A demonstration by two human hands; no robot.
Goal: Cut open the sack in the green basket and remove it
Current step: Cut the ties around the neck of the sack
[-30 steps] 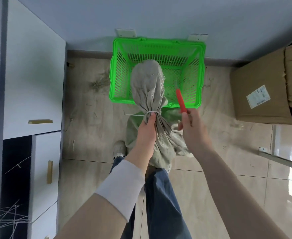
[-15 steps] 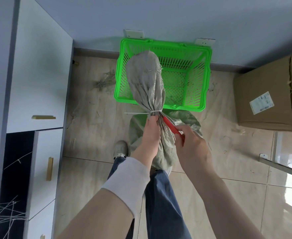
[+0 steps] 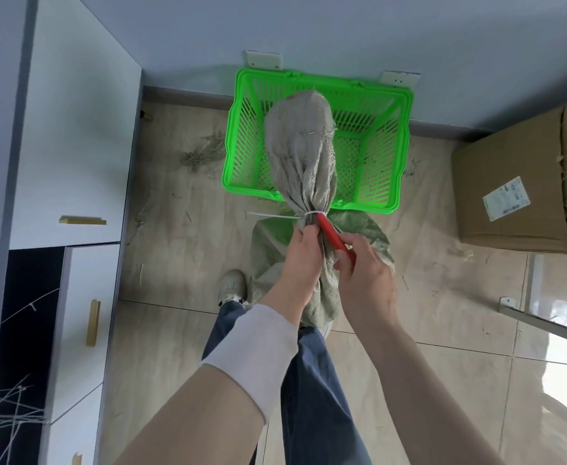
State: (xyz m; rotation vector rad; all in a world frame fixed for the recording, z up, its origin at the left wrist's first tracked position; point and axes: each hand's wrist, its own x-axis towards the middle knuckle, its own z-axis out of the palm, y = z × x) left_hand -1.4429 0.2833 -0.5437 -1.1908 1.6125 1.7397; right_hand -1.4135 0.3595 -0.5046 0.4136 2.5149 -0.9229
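Cloth sack [image 3: 300, 156] soft, looks light; we grip neck below zip tie [image 3: 275, 215] with left hand [image 3: 303, 251], right hand [image 3: 365, 280] pinching red cutter [image 3: 330, 231] against tie; bulging end over green basket [image 3: 369, 208].

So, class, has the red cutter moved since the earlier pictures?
Yes. From over the green basket, the red cutter moved left to the white tie on the sack.

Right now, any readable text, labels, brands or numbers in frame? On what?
Label on the box: printed lines, too small and blurred to read.
Basket, sack, cutter, cupboards: no text visible.
Nothing legible in this view.
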